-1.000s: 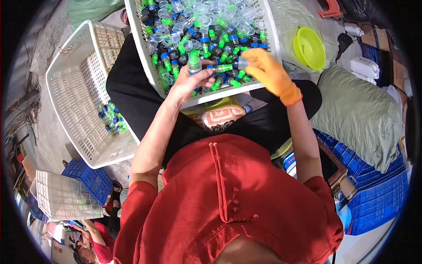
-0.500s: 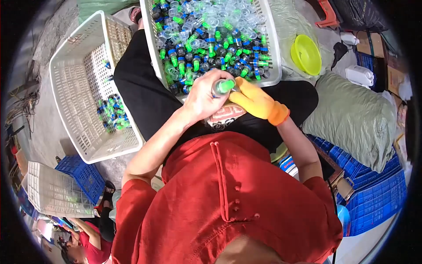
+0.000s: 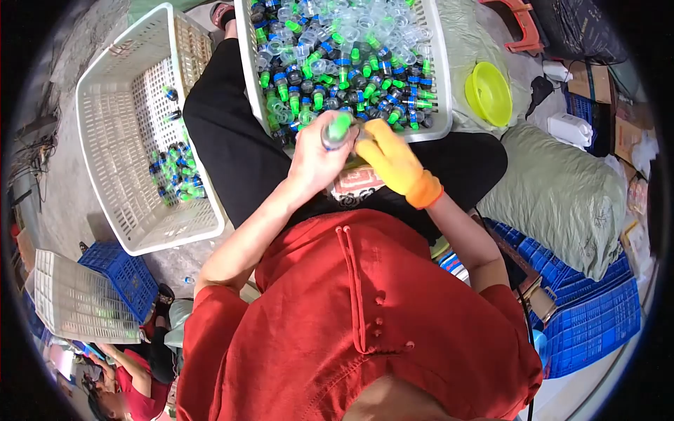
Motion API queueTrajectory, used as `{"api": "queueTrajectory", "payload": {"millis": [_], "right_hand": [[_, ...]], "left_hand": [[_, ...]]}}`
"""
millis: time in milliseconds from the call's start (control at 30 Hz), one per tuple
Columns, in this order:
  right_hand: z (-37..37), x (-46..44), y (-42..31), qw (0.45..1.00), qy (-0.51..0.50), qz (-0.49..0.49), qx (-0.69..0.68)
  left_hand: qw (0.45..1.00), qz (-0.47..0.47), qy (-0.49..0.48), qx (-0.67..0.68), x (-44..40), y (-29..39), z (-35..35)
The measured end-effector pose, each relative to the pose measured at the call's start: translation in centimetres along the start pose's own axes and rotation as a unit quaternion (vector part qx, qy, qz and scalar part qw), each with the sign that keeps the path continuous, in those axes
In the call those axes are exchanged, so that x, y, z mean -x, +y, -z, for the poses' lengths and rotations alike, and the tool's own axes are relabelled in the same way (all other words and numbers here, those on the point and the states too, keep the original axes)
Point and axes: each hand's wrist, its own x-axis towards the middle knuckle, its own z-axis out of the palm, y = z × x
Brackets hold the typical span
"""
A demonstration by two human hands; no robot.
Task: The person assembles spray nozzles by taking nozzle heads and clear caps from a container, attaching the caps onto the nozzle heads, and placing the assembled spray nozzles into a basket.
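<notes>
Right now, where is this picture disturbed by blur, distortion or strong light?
In the head view, the green-topped piece in the left grip looks blurred; the upper-left white crate looks bowed; bright light washes the clear cups; patchy shadow crosses the red shirt.

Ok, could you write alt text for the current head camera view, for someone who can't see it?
Seen from above, a person in a red top holds a green-topped piece in the bare left hand, beside the yellow-gloved right hand. Ahead, a white crate holds many small plastic pieces, green, blue, black or clear; another white crate at left holds fewer.
</notes>
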Motion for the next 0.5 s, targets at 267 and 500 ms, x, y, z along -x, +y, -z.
{"api": "queueTrajectory", "payload": {"millis": [267, 500], "right_hand": [[-0.9, -3.0, -4.2, 0.706, -0.273, -0.348, -0.554], [-1.1, -4.9, 9.5, 0.990, -0.099, -0.070, 0.079]], "left_hand": [[0.966, -0.199, 0.058, -0.157, 2.2, 2.7, 7.8], [0.868, 0.133, 0.478, 0.021, 8.3, -10.9, 30.0]]}}
